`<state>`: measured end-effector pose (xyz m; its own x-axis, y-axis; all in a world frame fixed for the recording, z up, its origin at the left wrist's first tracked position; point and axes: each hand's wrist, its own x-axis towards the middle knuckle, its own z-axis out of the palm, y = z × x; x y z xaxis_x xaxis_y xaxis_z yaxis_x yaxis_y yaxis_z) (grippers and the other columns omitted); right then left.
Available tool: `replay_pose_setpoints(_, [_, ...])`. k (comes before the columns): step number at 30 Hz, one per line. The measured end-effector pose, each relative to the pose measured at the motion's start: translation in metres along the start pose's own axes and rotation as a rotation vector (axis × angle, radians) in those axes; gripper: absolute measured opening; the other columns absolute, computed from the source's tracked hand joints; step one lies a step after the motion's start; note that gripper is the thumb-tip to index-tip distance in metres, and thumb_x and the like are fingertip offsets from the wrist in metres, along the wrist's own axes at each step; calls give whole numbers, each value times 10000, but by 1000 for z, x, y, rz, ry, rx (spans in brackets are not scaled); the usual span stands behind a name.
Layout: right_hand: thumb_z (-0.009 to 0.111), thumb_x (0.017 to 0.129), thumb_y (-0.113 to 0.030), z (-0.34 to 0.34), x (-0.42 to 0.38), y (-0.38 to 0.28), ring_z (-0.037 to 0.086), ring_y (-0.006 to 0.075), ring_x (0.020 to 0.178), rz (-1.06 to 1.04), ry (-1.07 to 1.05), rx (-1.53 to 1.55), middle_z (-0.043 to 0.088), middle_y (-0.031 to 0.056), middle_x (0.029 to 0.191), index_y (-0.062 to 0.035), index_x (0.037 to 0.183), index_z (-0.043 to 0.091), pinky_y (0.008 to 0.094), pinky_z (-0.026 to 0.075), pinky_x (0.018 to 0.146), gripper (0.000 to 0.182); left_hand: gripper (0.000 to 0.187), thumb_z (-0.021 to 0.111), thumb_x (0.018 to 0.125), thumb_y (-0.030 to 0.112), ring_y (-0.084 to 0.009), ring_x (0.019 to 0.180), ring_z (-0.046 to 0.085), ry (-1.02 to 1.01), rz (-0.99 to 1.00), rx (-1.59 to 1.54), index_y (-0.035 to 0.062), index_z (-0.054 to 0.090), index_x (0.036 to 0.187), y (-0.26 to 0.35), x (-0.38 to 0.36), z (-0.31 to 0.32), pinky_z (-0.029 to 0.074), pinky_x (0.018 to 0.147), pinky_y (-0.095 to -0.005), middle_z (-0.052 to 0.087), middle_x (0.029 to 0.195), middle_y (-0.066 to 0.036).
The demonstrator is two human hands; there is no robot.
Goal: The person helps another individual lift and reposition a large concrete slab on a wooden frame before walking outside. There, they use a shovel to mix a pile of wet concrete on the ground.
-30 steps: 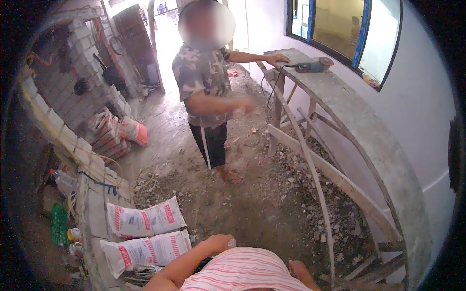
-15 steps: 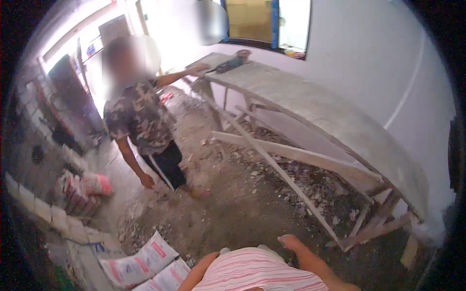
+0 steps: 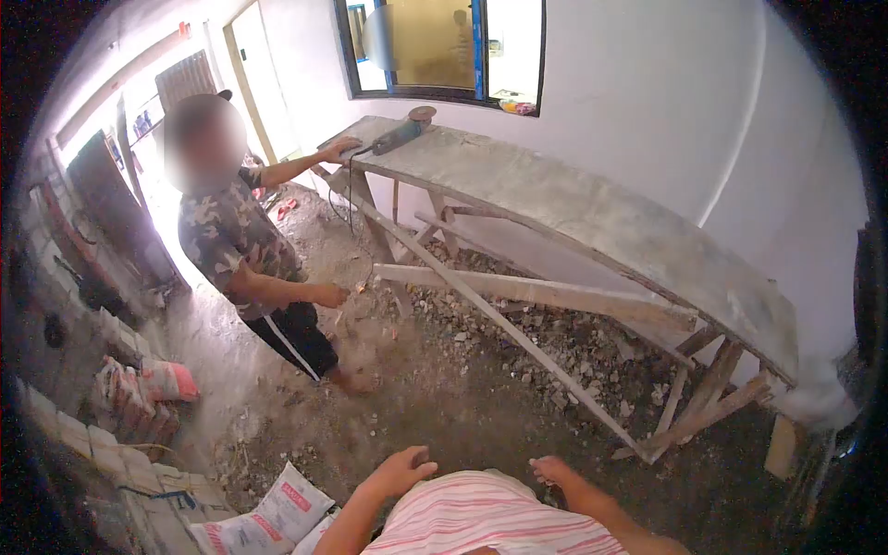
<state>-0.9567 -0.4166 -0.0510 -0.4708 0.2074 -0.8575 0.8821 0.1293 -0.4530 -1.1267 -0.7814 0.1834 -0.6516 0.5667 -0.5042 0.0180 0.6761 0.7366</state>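
Note:
My left hand (image 3: 404, 470) hangs in front of my striped shirt (image 3: 490, 518), fingers loosely bent and apart, with nothing visible in it. On the other side of the shirt, my right hand (image 3: 553, 470) is held low above the dirt floor, also loosely open and holding nothing that I can see. Ahead of both hands stands a long wooden workbench (image 3: 555, 199) with a dusty grey top. An angle grinder (image 3: 402, 134) lies at its far end, its cord hanging over the edge.
A person in a camouflage shirt (image 3: 236, 231) stands at the far left, one hand on the bench top. Slanting wooden braces (image 3: 518, 338) and rubble (image 3: 592, 361) lie under the bench. Printed sacks (image 3: 268, 518) rest by a low block wall (image 3: 102, 444) at my left.
My left hand has come up into fuller view beside my shirt. The other person's lower arm has bent forward, and the whole view has shifted slightly.

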Motion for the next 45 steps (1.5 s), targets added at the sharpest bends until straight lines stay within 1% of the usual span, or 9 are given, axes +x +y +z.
replay_pose_setpoints(12, [464, 920, -461, -2, 33, 34, 567, 208, 587, -176, -31, -595, 602, 87, 689, -35, 864, 628, 360, 461, 522, 460, 605, 569, 838, 448, -332, 1133, 546, 99, -95, 80, 12, 506, 1253, -77, 16, 39, 437, 934, -402, 565, 1217, -204])
replay_pose_setpoints(16, [418, 938, -456, -5, 141, 115, 587, 228, 621, -530, -210, -575, 625, 113, 715, -20, 872, 640, 379, 473, 564, 494, 501, 552, 823, 426, -360, 1084, 566, -32, -220, 281, 68, 570, 1173, -120, -13, 69, 454, 892, -446, 597, 1152, -207])
replay_pose_setpoints(19, [442, 928, -415, -26, 85, 70, 607, 236, 644, -1042, -84, -1247, 632, 117, 724, -30, 851, 647, 381, 478, 585, 443, 433, 544, 819, 394, -354, 1050, 584, -96, -278, 154, 96, 594, 1128, -108, -37, 75, 460, 872, -462, 620, 1104, -196])
replay_pose_setpoints(21, [450, 913, -369, -23, 67, 52, 634, 267, 692, -214, -287, -444, 646, 145, 769, -37, 864, 646, 404, 490, 619, 388, 442, 550, 818, 380, -354, 1044, 585, -60, -236, 137, 96, 573, 1157, -130, -43, 87, 462, 869, -449, 618, 1101, -198])
replay_pose_setpoints(24, [454, 894, -337, -12, 47, -14, 638, 278, 707, -74, -164, -649, 649, 151, 784, -44, 872, 649, 421, 492, 637, 352, 482, 565, 810, 394, -366, 1036, 583, 266, -284, 34, 97, 545, 1189, -190, -42, 116, 460, 864, -439, 608, 1108, -214])
replay_pose_setpoints(27, [456, 886, -348, -15, 67, -61, 642, 273, 717, -796, -187, -1598, 653, 169, 816, -23, 898, 647, 422, 492, 658, 378, 538, 584, 804, 410, -375, 1053, 569, 213, -269, -200, 102, 512, 1239, -140, -67, 53, 457, 859, -439, 591, 1136, -224])
replay_pose_setpoints(33, [485, 873, -383, 46, 92, -135, 644, 310, 823, -306, 59, -704, 654, 195, 957, -31, 1000, 655, 406, 490, 743, 411, 597, 608, 799, 441, -365, 1091, 554, 152, -291, -62, 64, 513, 1252, -192, -43, -22, 450, 887, -416, 573, 1168, -234])
replay_pose_setpoints(39, [549, 859, -426, 173, -33, -252, 595, 302, 1036, -370, 46, -329, 587, 228, 1166, 41, 1209, 541, 381, 464, 863, 583, 695, 598, 809, 491, -326, 1126, 544, 318, -133, -167, -38, 488, 1246, -200, -55, -124, 421, 954, -383, 567, 1208, -206])
replay_pose_setpoints(45, [640, 801, -408, 223, 52, -222, 551, 301, 1117, -456, -16, -618, 559, 251, 1203, 97, 1232, 486, 377, 432, 929, 682, 668, 599, 840, 432, -317, 1143, 538, 356, -52, -76, -20, 435, 1303, -202, -67, -173, 416, 968, -369, 542, 1249, -211])
